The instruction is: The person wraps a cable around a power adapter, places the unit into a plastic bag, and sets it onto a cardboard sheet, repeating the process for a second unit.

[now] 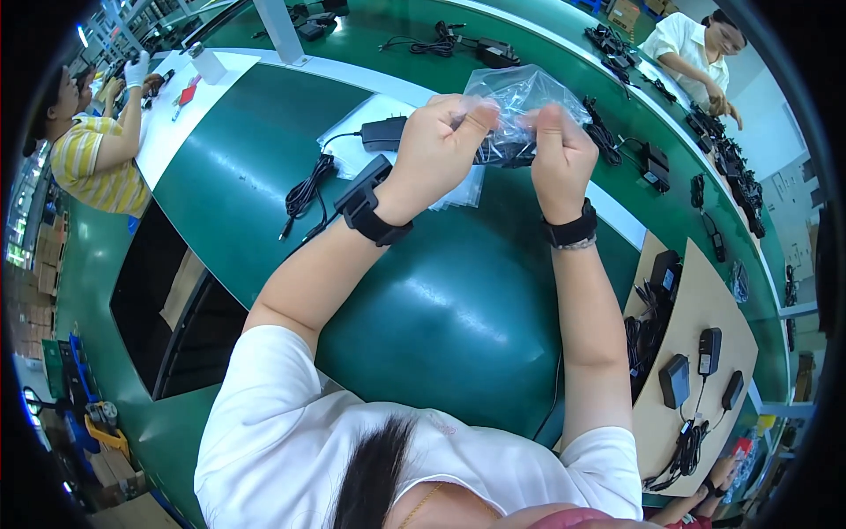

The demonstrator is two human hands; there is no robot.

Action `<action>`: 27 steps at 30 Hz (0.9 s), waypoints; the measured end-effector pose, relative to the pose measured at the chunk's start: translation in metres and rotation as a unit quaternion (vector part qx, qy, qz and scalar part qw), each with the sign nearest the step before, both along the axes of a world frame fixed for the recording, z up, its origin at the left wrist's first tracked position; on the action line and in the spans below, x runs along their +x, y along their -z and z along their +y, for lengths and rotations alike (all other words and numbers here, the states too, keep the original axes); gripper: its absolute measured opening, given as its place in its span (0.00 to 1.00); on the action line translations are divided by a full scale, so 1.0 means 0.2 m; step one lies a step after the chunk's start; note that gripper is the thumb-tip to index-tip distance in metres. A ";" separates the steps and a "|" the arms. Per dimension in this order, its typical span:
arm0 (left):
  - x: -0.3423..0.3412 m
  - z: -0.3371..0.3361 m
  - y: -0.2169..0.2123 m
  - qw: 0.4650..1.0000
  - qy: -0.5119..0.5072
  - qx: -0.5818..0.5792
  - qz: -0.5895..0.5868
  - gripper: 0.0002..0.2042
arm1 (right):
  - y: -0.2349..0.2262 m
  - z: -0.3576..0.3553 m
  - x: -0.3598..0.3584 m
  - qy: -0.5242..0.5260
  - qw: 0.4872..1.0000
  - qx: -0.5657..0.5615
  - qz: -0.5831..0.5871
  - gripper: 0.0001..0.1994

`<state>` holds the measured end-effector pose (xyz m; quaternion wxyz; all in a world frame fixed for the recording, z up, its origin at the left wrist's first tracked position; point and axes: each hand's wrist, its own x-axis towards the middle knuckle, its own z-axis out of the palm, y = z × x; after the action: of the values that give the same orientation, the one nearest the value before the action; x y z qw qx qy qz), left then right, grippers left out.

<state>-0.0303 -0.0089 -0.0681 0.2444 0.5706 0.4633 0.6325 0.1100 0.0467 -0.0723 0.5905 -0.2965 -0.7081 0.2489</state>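
Observation:
A clear plastic bag [509,99] is stretched between my two hands above the green table. My left hand [443,145] pinches its near left side, thumb against the curled fingers. Opposite it, my right hand [562,159] grips the bag's right side in the same way. Something dark shows through the plastic between them; its kind is hard to make out. Just left of my left hand, a black power adapter [382,134] with a coiled cable [306,189] lies partly on a stack of flat clear bags [352,157].
A cardboard box [696,388] with black adapters stands at my right. Beyond the white rail, more adapters [498,53] lie on a green belt. A co-worker in yellow stripes [101,163] sits at the left; another in a pale shirt [692,57] handles cables at the far right.

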 end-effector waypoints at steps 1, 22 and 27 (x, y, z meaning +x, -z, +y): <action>0.00 0.01 0.02 0.999 0.026 -0.014 -0.028 0.13 | -0.01 -0.01 0.00 -0.001 1.000 -0.002 0.000 0.19; -0.11 0.04 -0.03 0.992 0.052 0.009 -0.118 0.12 | -0.12 -0.06 -0.06 -0.282 0.860 -0.384 0.183 0.17; -0.11 0.06 -0.03 0.999 0.011 0.016 -0.041 0.12 | -0.04 -0.05 -0.05 -0.194 0.941 -0.273 0.057 0.18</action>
<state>-0.0522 0.0031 -0.0620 0.2608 0.5533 0.4362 0.6600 0.0991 0.0374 -0.0634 0.4669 -0.2881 -0.6219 0.5588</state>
